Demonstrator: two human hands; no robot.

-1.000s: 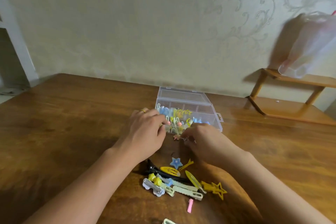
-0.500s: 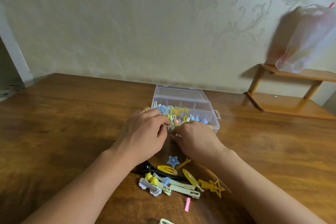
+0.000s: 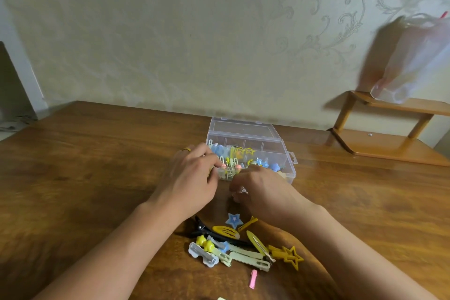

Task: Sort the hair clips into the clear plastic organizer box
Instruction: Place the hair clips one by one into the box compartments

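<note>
Setting: wooden table (image 3: 85, 165) against a pale patterned wall; a small wooden shelf (image 3: 389, 143) stands at the far right with a plastic bag (image 3: 411, 61) hanging above it.
Right fingers: curled inward, pinching something small and pale at the tips (image 3: 239, 190); it looks like a clip, but is too small to be sure.
Left fingers: bent, tips (image 3: 216, 161) at the box's near-left compartment, touching the clips there; whether they pinch one I cannot tell.
Right hand (image 3: 263, 190): on the table just in front of the box.
Left hand (image 3: 190, 178): at the box's near-left corner, a ring (image 3: 187, 150) on one finger.
Box (image 3: 287, 161): clear, lid lying open behind it, in the middle of the table.
Done: near compartments hold clips (image 3: 243, 156), blue, yellow and pink ones; the far row looks mostly bare.
Left: a pile (image 3: 233, 243) lies near the forearms, well short of the box: a blue star (image 3: 234, 219), a black clip (image 3: 214, 234), yellow snap clips, pale green ones, a yellow star (image 3: 291, 256) and a pink clip (image 3: 253, 279) apart from the rest.
Progress: by my estimate around halfway, with at least a dozen pieces unsorted.
Step in hand: probably placing or readying one clip at the box's front edge.
</note>
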